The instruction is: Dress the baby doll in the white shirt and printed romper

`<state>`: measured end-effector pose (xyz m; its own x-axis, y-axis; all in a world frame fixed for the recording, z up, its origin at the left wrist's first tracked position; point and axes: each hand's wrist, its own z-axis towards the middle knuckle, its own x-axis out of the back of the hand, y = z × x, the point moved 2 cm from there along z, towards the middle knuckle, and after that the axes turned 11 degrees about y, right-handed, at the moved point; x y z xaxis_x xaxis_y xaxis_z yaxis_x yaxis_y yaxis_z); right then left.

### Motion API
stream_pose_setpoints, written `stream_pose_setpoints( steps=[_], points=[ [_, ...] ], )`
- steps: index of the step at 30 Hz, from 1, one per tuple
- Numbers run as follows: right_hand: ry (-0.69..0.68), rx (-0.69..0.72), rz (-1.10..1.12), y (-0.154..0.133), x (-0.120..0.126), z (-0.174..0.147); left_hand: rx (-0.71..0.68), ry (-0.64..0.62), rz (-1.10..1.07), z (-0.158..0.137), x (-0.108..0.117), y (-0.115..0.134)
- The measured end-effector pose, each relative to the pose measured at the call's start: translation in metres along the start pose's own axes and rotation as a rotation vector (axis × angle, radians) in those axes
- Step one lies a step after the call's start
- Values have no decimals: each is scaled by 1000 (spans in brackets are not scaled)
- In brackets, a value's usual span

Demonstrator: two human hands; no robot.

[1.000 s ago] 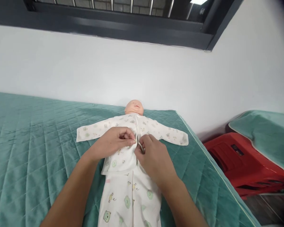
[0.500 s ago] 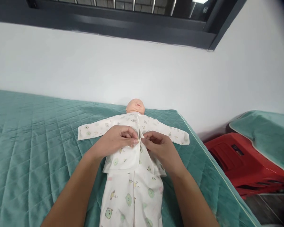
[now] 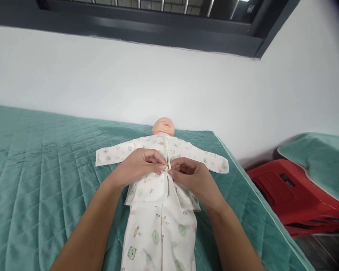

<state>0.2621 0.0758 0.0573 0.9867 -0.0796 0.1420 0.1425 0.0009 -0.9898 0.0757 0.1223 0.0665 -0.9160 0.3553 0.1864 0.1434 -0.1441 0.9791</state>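
Observation:
A baby doll (image 3: 164,126) lies on its back, dressed in a white printed jacket (image 3: 147,192) and matching trousers (image 3: 158,241). Its sleeves stretch out to both sides. My left hand (image 3: 141,165) pinches the jacket's left front edge at mid-chest, thumb against fingers, where a small button seems to sit. On the other edge, my right hand (image 3: 190,175) has its thumb and fingers closed on the cloth. The fingertips of both hands nearly meet at the front opening. Below them the two jacket panels part slightly. The fingers partly hide the fastening.
A green quilted cover (image 3: 45,180) lies under the doll, its piped edge running down the right. Behind stands a white wall (image 3: 130,82) below a dark window frame (image 3: 158,32). A red plastic object (image 3: 288,192) is at the right, partly under green cloth (image 3: 322,162).
The view has shifted slightly, so the scene sits a little further right. Both hands stay at the jacket opening, with only small finger movements.

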Motion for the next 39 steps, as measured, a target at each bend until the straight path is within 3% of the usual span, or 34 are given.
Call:
stream_pose_setpoints(
  steps=[25,39],
  points=[
    [42,154,-349,-10,-12,-9,9,28,76,-3,-6,5],
    [16,172,-322,-8,-8,-6,9,-82,6,-2,2,4]
  ],
)
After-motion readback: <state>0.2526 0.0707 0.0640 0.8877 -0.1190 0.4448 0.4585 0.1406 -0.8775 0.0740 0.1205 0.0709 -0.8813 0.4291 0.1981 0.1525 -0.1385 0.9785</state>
